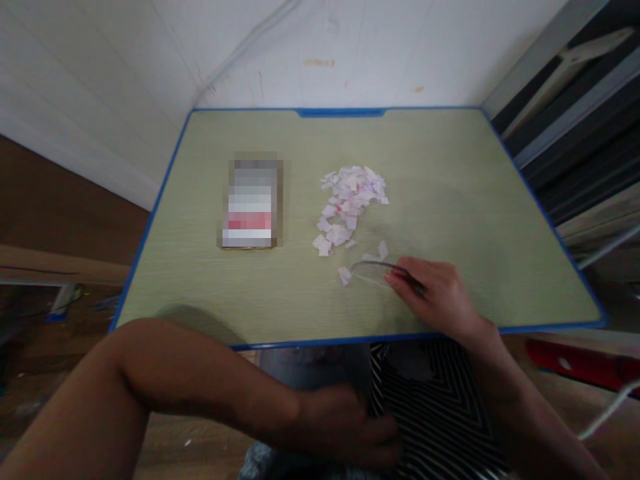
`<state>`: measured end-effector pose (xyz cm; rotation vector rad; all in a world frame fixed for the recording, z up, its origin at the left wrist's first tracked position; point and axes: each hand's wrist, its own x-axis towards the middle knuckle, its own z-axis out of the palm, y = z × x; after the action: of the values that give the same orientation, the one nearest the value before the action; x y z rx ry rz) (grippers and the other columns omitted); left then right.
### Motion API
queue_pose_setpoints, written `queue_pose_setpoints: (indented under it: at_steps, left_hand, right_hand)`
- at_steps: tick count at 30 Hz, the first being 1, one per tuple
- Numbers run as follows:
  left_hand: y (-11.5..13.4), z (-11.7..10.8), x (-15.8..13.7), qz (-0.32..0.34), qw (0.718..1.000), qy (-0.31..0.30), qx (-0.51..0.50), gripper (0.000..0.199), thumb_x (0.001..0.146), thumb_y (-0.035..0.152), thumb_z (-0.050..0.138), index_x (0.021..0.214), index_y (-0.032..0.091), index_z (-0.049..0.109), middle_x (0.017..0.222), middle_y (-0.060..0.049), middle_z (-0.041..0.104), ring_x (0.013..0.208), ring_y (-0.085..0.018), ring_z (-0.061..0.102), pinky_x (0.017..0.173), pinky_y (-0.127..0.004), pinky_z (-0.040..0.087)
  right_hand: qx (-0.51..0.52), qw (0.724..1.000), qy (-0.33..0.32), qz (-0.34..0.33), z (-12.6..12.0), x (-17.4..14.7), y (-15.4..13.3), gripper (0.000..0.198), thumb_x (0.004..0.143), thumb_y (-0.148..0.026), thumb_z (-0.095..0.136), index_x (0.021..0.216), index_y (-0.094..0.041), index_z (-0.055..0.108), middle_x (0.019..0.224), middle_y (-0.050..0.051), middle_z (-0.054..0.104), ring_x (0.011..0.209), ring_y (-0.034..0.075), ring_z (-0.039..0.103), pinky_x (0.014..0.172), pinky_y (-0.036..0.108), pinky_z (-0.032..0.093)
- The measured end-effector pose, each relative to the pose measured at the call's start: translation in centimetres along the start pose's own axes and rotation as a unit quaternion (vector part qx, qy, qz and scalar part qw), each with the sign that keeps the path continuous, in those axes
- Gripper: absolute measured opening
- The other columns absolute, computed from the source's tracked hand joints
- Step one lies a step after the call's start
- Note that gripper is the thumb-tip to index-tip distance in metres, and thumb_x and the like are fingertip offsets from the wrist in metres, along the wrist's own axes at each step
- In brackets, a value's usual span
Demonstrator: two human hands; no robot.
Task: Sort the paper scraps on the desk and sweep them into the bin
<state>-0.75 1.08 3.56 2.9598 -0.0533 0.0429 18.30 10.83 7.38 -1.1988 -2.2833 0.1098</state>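
Observation:
My right hand (pixel 437 293) is closed around a pair of thin, dark, curved tweezers (pixel 381 264) over the front part of the table. Their tips meet a small white paper piece (pixel 345 275); whether they pinch it is hard to tell. Two more scraps (pixel 382 250) lie just beyond the tweezers. Farther back spreads a loose pile of torn paper pieces (pixel 353 193), white with pink and purple marks. My left hand (pixel 345 427) is below the table's front edge, by my lap, dark and smeared, so its fingers are unclear.
The light green table (pixel 440 147) has a blue rim and stands against a white wall (pixel 375 53). A pixelated rectangular object (pixel 251 203) lies on its left half. Dark items fill the space at the right, with a red object (pixel 575 365) below the table's right side.

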Motion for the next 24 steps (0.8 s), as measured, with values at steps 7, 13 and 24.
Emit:
queue_pose_setpoints:
  at_steps: [7, 13, 24]
  left_hand:
    - [0.0, 0.3, 0.0, -0.009, 1.0, 0.01, -0.025, 0.035, 0.089, 0.015, 0.041, 0.119, 0.028, 0.053, 0.103, 0.004, 0.054, 0.051, -0.009, 0.046, 0.04, -0.028, 0.033]
    - [0.1, 0.1, 0.0, -0.003, 0.999, -0.018, -0.037, 0.035, 0.091, 0.014, 0.036, 0.121, 0.026, 0.05, 0.104, 0.003, 0.053, 0.053, -0.01, 0.047, 0.041, -0.027, 0.032]
    - [0.2, 0.2, 0.0, -0.008, 0.999, -0.004, -0.049, 0.034, 0.09, 0.014, 0.041, 0.119, 0.026, 0.052, 0.103, 0.004, 0.055, 0.051, -0.01, 0.047, 0.039, -0.028, 0.031]
  right_hand:
    - [-0.035, 0.999, 0.005, 0.03, -1.1, -0.1, 0.2, 0.025, 0.086, -0.02, 0.049, 0.063, -0.021, 0.039, 0.05, -0.004, 0.047, 0.042, 0.008, 0.045, 0.043, 0.021, 0.034]
    - [-0.002, 0.999, 0.018, 0.026, -0.7, -0.1, -0.3, 0.022, 0.087, -0.021, 0.047, 0.065, -0.022, 0.042, 0.051, -0.003, 0.05, 0.043, 0.009, 0.047, 0.043, 0.021, 0.035]
    - [0.056, 0.998, -0.009, 0.022, -0.3, 0.0, -0.8, 0.024, 0.087, -0.022, 0.046, 0.064, -0.02, 0.045, 0.051, -0.003, 0.049, 0.044, 0.008, 0.045, 0.043, 0.02, 0.033]
